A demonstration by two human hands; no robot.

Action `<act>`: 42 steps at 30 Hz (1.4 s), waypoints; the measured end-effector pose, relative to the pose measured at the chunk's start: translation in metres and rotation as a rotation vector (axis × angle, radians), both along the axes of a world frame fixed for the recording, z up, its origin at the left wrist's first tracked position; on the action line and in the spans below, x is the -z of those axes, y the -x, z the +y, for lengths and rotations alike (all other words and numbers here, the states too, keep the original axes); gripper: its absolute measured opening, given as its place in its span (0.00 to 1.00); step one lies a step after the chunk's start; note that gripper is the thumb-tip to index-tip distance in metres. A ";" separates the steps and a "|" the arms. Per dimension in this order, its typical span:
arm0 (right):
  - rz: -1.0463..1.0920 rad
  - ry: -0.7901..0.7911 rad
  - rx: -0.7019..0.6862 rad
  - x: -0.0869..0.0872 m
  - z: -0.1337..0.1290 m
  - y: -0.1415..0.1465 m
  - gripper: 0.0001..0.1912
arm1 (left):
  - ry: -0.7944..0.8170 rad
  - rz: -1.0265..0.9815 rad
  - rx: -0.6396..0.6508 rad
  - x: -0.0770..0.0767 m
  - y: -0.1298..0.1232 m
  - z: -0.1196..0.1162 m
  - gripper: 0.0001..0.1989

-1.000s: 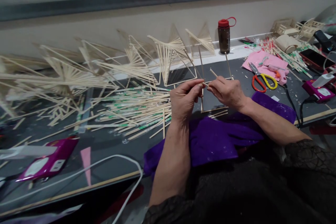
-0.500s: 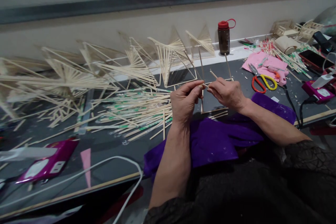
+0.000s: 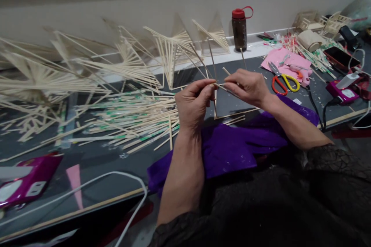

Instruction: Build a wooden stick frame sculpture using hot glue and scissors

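Observation:
My left hand (image 3: pixel 191 102) is closed, pinching a thin wooden stick (image 3: pixel 222 87) at its end between thumb and fingertips. Just to the right, my right hand (image 3: pixel 247 87) curls its fingers around a second wooden stick (image 3: pixel 226 71), whose tip pokes out above the knuckles. Its thumb side lies close to the pinched stick; whether it touches is hidden. Behind and beneath both hands stands a stick frame with an upright stick (image 3: pixel 212 56), another upright (image 3: pixel 243 58) and a base stick (image 3: pixel 237 113). My fingers cover part of this frame.
Left lies a pile of loose sticks (image 3: pixel 139 117), with fan-shaped stick models (image 3: pixel 174 42) behind it. Scissors (image 3: pixel 285 83), a pink glue gun (image 3: pixel 304 79), a bottle (image 3: pixel 239 32) and a phone (image 3: pixel 342 58) are to the right. Purple cloth (image 3: pixel 228 150) lies along the near edge.
The camera view has turned, so the scene sits further left and higher. My right hand has drawn slightly away from my left fingertips, showing more of the pinched stick.

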State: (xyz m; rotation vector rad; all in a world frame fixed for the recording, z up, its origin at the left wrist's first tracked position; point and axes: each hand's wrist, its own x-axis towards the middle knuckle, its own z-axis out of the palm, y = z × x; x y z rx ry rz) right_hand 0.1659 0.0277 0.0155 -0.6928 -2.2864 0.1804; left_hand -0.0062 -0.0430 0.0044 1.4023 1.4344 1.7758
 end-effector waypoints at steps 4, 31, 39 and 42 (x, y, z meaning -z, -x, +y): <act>0.190 0.096 0.033 -0.011 0.018 -0.019 0.20 | 0.010 0.015 -0.015 -0.002 -0.001 -0.001 0.07; -0.193 0.422 0.130 -0.025 0.019 -0.028 0.09 | 0.006 0.033 -0.038 0.003 0.002 0.002 0.07; -0.225 0.404 0.119 -0.021 0.022 -0.027 0.08 | 0.004 -0.023 -0.031 -0.002 0.000 0.000 0.08; -0.220 0.450 0.084 -0.024 0.021 -0.028 0.09 | 0.019 -0.063 -0.036 -0.005 -0.002 -0.001 0.08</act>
